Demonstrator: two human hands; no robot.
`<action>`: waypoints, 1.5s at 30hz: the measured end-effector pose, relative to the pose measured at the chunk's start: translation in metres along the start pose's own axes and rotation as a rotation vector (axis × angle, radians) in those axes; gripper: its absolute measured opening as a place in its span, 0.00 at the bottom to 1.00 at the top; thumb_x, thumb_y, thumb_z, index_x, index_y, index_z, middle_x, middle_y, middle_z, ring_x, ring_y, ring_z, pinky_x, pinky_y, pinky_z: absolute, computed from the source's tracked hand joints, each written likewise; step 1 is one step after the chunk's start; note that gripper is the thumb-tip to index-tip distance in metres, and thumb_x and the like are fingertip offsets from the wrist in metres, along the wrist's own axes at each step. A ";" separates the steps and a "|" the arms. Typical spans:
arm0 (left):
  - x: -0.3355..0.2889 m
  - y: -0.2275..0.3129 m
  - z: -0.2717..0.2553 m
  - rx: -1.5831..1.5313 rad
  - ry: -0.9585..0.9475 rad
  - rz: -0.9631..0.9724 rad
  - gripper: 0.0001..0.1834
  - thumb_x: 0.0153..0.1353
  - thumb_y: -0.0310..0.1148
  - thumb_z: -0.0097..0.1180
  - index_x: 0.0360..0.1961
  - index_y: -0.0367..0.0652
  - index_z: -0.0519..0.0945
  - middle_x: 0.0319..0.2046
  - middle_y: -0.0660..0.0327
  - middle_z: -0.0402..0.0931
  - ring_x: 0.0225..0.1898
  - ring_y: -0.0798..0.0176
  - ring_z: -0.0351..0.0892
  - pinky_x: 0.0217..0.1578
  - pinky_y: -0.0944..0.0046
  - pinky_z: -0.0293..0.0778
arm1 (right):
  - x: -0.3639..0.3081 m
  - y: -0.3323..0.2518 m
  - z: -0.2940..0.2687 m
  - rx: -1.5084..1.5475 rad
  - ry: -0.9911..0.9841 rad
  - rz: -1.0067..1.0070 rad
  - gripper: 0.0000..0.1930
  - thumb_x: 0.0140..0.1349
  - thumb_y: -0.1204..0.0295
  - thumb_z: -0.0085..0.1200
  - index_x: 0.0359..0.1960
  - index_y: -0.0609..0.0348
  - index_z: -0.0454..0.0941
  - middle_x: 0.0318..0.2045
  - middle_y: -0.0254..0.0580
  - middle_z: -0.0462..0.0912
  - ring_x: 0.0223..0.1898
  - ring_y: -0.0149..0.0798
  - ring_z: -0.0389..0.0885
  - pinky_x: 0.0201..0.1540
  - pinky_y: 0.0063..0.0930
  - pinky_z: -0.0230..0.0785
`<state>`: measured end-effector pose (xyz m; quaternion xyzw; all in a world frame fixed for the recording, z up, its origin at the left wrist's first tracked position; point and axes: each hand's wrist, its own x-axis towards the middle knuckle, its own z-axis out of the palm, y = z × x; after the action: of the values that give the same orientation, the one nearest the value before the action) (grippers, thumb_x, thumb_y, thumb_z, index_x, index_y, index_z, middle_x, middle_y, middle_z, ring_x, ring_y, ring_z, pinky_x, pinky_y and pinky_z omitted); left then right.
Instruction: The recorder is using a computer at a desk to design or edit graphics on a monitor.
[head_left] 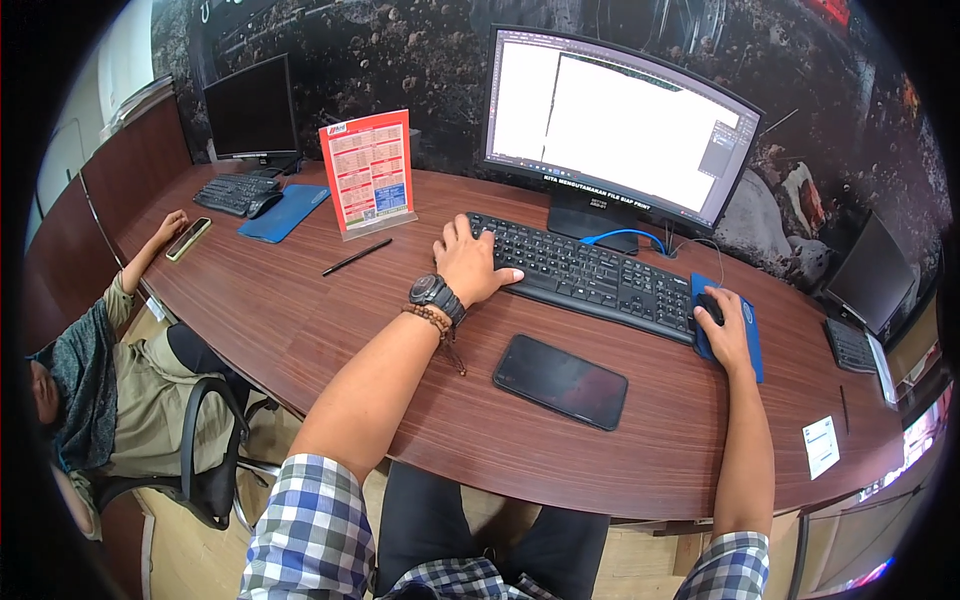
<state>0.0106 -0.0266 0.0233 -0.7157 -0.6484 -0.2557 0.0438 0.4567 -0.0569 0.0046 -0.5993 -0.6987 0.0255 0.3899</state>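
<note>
My left hand (467,262) rests on the left end of a black keyboard (590,275), its fingers spread over the keys and the thumb near the front edge. A dark watch and a beaded bracelet circle that wrist. At the keyboard's right end, my right hand (727,325) is wrapped over a black computer mouse (712,304) on a blue mouse pad (752,345). Behind the keyboard stands a monitor (620,130) with a mostly white page in an editing window. A dark smartphone (560,382) lies face up between my forearms.
Left of the keyboard are a black pen (357,257) and a red-and-white price stand (368,172). Further left, a seated person (100,390) has a hand beside another phone (189,239). A second monitor (252,110) stands behind them. A white card (820,447) lies at right.
</note>
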 end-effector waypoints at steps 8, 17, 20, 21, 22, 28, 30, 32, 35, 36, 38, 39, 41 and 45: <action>0.002 0.000 0.001 -0.080 0.025 0.221 0.18 0.52 0.48 0.73 0.39 0.50 0.91 0.72 0.38 0.56 0.73 0.34 0.48 0.71 0.38 0.46 | 0.001 -0.003 0.007 -0.135 0.108 0.046 0.19 0.63 0.64 0.60 0.52 0.61 0.82 0.53 0.51 0.77 0.56 0.53 0.77 0.60 0.39 0.68; 0.006 0.001 0.015 -0.135 0.017 0.229 0.29 0.61 0.60 0.61 0.50 0.47 0.87 0.71 0.36 0.55 0.74 0.34 0.47 0.71 0.36 0.44 | 0.000 0.001 0.009 -0.121 0.098 0.023 0.20 0.61 0.66 0.61 0.53 0.61 0.81 0.52 0.50 0.76 0.56 0.52 0.76 0.60 0.39 0.67; 0.007 0.000 0.022 -0.097 0.022 0.208 0.35 0.64 0.65 0.54 0.57 0.48 0.83 0.72 0.36 0.52 0.75 0.33 0.44 0.72 0.35 0.41 | 0.000 0.000 0.011 -0.097 0.095 0.022 0.20 0.60 0.67 0.61 0.53 0.61 0.81 0.52 0.50 0.75 0.56 0.52 0.76 0.61 0.40 0.67; 0.007 0.000 0.023 -0.042 -0.037 0.172 0.37 0.65 0.67 0.50 0.61 0.49 0.80 0.72 0.36 0.51 0.75 0.33 0.43 0.72 0.33 0.39 | -0.001 -0.001 0.011 -0.087 0.093 0.031 0.20 0.60 0.68 0.61 0.53 0.61 0.81 0.52 0.50 0.76 0.56 0.52 0.76 0.61 0.40 0.67; 0.008 -0.002 0.028 -0.069 -0.016 0.171 0.37 0.66 0.68 0.48 0.59 0.49 0.82 0.72 0.35 0.51 0.75 0.33 0.41 0.71 0.30 0.36 | -0.001 -0.001 0.010 -0.087 0.095 0.029 0.20 0.60 0.68 0.61 0.53 0.61 0.81 0.52 0.50 0.76 0.56 0.52 0.76 0.61 0.40 0.67; 0.008 0.005 0.023 -0.043 -0.022 0.176 0.38 0.65 0.67 0.50 0.58 0.45 0.82 0.72 0.35 0.52 0.75 0.33 0.44 0.72 0.33 0.39 | -0.002 -0.002 0.008 -0.088 0.096 0.032 0.19 0.60 0.69 0.61 0.53 0.61 0.80 0.52 0.50 0.76 0.56 0.52 0.76 0.61 0.40 0.68; 0.008 0.001 0.022 -0.127 0.021 0.225 0.37 0.65 0.65 0.53 0.57 0.42 0.82 0.68 0.37 0.57 0.72 0.35 0.51 0.71 0.37 0.47 | -0.002 -0.003 0.009 -0.093 0.102 0.035 0.19 0.60 0.69 0.61 0.52 0.61 0.81 0.52 0.50 0.76 0.56 0.52 0.76 0.61 0.39 0.68; 0.008 0.000 0.018 -0.212 0.063 0.276 0.36 0.64 0.62 0.56 0.55 0.39 0.83 0.65 0.38 0.62 0.69 0.37 0.57 0.69 0.41 0.55 | -0.001 -0.004 0.009 -0.090 0.104 0.017 0.18 0.61 0.69 0.61 0.52 0.62 0.81 0.52 0.50 0.76 0.56 0.52 0.76 0.61 0.39 0.68; 0.010 0.001 0.011 -0.269 -0.028 0.292 0.32 0.64 0.57 0.61 0.50 0.34 0.84 0.53 0.46 0.72 0.60 0.45 0.68 0.60 0.51 0.67 | -0.002 -0.006 0.008 -0.081 0.098 0.008 0.18 0.61 0.69 0.61 0.52 0.62 0.81 0.52 0.50 0.76 0.56 0.52 0.76 0.61 0.39 0.68; 0.010 0.000 0.011 -0.250 -0.012 0.291 0.31 0.64 0.56 0.61 0.48 0.34 0.85 0.48 0.49 0.73 0.56 0.47 0.70 0.57 0.52 0.69 | -0.001 -0.007 0.008 -0.073 0.091 0.013 0.18 0.61 0.69 0.61 0.52 0.62 0.81 0.53 0.50 0.76 0.56 0.52 0.76 0.61 0.39 0.68; 0.010 -0.001 0.012 -0.231 0.004 0.289 0.30 0.65 0.55 0.61 0.46 0.33 0.86 0.43 0.51 0.74 0.51 0.50 0.72 0.54 0.54 0.71 | -0.001 -0.004 0.009 -0.076 0.093 0.004 0.18 0.61 0.69 0.61 0.52 0.62 0.81 0.52 0.50 0.77 0.56 0.52 0.76 0.61 0.39 0.67; 0.010 -0.001 0.012 -0.224 0.013 0.284 0.30 0.65 0.55 0.61 0.45 0.33 0.86 0.42 0.52 0.75 0.50 0.50 0.72 0.54 0.54 0.71 | -0.001 -0.003 0.008 -0.080 0.096 -0.003 0.18 0.61 0.69 0.61 0.52 0.62 0.81 0.52 0.50 0.77 0.56 0.52 0.76 0.61 0.39 0.67; 0.011 -0.002 0.013 -0.218 0.021 0.279 0.29 0.65 0.55 0.61 0.45 0.33 0.86 0.41 0.52 0.75 0.49 0.50 0.73 0.54 0.54 0.71 | -0.001 0.000 0.008 -0.079 0.094 0.004 0.18 0.62 0.69 0.61 0.53 0.62 0.81 0.52 0.50 0.77 0.56 0.52 0.76 0.61 0.39 0.67; 0.012 -0.006 0.015 -0.213 0.023 0.294 0.29 0.65 0.54 0.61 0.45 0.33 0.86 0.40 0.52 0.75 0.48 0.50 0.73 0.53 0.54 0.71 | -0.001 -0.003 0.008 -0.049 0.089 0.024 0.18 0.62 0.69 0.61 0.52 0.61 0.82 0.52 0.50 0.77 0.56 0.52 0.76 0.61 0.39 0.68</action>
<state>0.0098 -0.0088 0.0137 -0.8003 -0.5056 -0.3219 0.0123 0.4497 -0.0550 0.0000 -0.6174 -0.6740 -0.0138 0.4054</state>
